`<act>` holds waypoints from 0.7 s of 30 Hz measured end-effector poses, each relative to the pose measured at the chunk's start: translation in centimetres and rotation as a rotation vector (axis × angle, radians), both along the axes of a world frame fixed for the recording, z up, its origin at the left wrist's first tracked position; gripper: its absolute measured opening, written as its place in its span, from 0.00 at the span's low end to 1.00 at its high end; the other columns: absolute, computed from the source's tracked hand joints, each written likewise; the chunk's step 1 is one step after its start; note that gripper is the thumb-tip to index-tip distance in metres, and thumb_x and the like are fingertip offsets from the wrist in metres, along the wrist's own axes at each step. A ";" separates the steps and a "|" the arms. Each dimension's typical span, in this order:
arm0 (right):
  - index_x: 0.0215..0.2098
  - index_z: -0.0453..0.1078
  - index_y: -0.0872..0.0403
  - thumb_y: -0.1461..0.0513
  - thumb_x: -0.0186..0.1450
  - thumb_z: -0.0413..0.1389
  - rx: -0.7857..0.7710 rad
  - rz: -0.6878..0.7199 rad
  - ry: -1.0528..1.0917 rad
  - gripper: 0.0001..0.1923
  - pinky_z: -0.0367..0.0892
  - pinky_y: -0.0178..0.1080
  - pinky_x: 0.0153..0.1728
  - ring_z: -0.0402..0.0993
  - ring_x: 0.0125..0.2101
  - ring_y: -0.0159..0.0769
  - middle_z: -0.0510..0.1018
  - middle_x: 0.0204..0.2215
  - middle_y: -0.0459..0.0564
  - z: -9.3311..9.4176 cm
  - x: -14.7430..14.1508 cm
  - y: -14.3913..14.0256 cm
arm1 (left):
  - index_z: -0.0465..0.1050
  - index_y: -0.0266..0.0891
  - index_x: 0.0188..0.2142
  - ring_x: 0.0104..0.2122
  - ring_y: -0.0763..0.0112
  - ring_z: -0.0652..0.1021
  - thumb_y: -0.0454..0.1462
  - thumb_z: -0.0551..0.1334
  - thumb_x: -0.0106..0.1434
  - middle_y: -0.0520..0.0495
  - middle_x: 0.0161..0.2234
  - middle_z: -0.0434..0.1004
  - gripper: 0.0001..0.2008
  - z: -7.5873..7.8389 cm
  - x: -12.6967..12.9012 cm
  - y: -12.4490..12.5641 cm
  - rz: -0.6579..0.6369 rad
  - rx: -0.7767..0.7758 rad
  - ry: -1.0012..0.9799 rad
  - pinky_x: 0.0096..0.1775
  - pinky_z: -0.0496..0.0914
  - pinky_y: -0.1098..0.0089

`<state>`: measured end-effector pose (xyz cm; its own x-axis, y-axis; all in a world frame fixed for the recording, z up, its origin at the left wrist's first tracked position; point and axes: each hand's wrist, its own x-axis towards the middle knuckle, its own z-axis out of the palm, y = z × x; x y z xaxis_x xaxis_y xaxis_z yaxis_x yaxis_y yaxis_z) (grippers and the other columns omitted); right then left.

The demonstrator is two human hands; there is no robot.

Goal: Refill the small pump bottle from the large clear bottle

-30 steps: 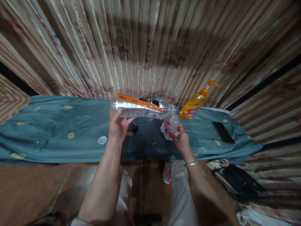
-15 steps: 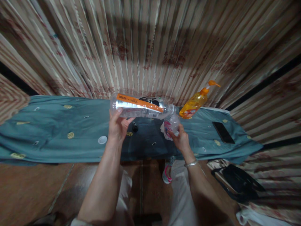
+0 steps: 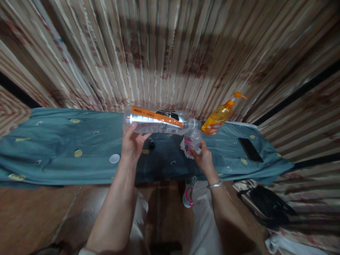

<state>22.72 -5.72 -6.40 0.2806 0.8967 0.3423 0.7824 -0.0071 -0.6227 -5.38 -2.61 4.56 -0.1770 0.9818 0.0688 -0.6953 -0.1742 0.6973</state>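
Observation:
My left hand [image 3: 133,141] grips the base end of a large clear plastic bottle [image 3: 156,119] with an orange and silver label. That bottle lies nearly level in the air, its uncapped neck pointing right. Below the neck, my right hand [image 3: 204,156] is closed round a small clear bottle [image 3: 194,138] with a pink label. The small bottle's top meets the large bottle's mouth, or nearly so; I cannot tell whether liquid passes between them. A pale, scallop-edged piece [image 3: 183,148] shows beside the small bottle. Close to its right stands an orange pump bottle [image 3: 216,118].
A green patterned cloth [image 3: 92,141] covers the table. On it lie a white round lid [image 3: 114,158], a small black cap [image 3: 151,145] and a black phone [image 3: 250,149]. Behind hangs a pleated curtain [image 3: 159,53]. A dark bag [image 3: 268,203] sits low at the right.
Both hands keep their grips, and the two bottles stay mouth to mouth. The whole view has shifted very slightly; the large bottle's neck sits a touch lower.

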 end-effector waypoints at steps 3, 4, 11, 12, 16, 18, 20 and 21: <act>0.58 0.68 0.56 0.41 0.62 0.55 -0.003 0.015 0.020 0.36 0.74 0.45 0.39 0.82 0.38 0.50 0.85 0.42 0.60 0.2 -0.1 -0.1 | 0.73 0.45 0.55 0.65 0.36 0.70 0.44 0.76 0.47 0.38 0.56 0.79 0.34 0.1 0.1 0.0 0.007 -0.003 0.003 0.54 0.75 0.44; 0.59 0.68 0.57 0.41 0.62 0.55 -0.002 0.020 0.024 0.36 0.74 0.45 0.39 0.82 0.38 0.50 0.85 0.42 0.60 0.3 -0.1 -0.1 | 0.73 0.44 0.54 0.64 0.36 0.71 0.44 0.76 0.47 0.37 0.55 0.80 0.34 0.1 0.1 0.0 0.008 -0.004 0.003 0.54 0.75 0.44; 0.60 0.66 0.55 0.45 0.63 0.57 -0.022 0.022 0.020 0.34 0.73 0.45 0.39 0.83 0.39 0.51 0.85 0.43 0.59 0.4 0.0 -0.2 | 0.73 0.45 0.54 0.63 0.38 0.73 0.44 0.75 0.49 0.38 0.54 0.81 0.32 -0.2 0.1 0.1 0.004 -0.003 0.006 0.54 0.75 0.44; 0.60 0.66 0.54 0.45 0.63 0.57 -0.020 0.022 0.020 0.33 0.73 0.44 0.39 0.83 0.39 0.51 0.85 0.43 0.59 0.4 0.0 -0.2 | 0.72 0.45 0.54 0.63 0.39 0.73 0.44 0.75 0.49 0.38 0.53 0.81 0.33 -0.2 0.1 0.1 0.001 -0.001 0.006 0.54 0.75 0.44; 0.60 0.66 0.54 0.45 0.63 0.58 -0.022 0.014 0.023 0.33 0.73 0.44 0.38 0.82 0.38 0.50 0.85 0.42 0.58 0.3 0.0 -0.1 | 0.72 0.45 0.55 0.62 0.39 0.74 0.44 0.75 0.49 0.38 0.53 0.81 0.33 -0.3 0.0 0.2 -0.003 -0.001 0.000 0.54 0.75 0.45; 0.60 0.65 0.55 0.44 0.63 0.57 -0.029 0.013 0.022 0.34 0.73 0.44 0.38 0.82 0.39 0.51 0.85 0.43 0.59 0.3 -0.1 -0.1 | 0.73 0.45 0.54 0.62 0.39 0.74 0.44 0.75 0.49 0.38 0.54 0.80 0.33 -0.3 0.1 0.2 -0.003 -0.005 0.000 0.54 0.76 0.45; 0.60 0.65 0.57 0.43 0.63 0.56 -0.037 0.019 0.021 0.35 0.73 0.45 0.39 0.82 0.39 0.51 0.85 0.43 0.61 0.4 -0.1 -0.1 | 0.73 0.45 0.54 0.62 0.39 0.74 0.44 0.75 0.49 0.38 0.55 0.80 0.32 -0.2 0.1 0.1 -0.001 -0.009 -0.002 0.53 0.76 0.46; 0.59 0.66 0.58 0.43 0.63 0.56 -0.041 0.022 0.020 0.36 0.73 0.45 0.38 0.82 0.39 0.51 0.84 0.43 0.62 0.5 -0.1 -0.1 | 0.73 0.45 0.54 0.62 0.39 0.74 0.44 0.75 0.49 0.38 0.54 0.80 0.32 -0.2 0.1 0.1 0.001 -0.009 -0.003 0.53 0.76 0.46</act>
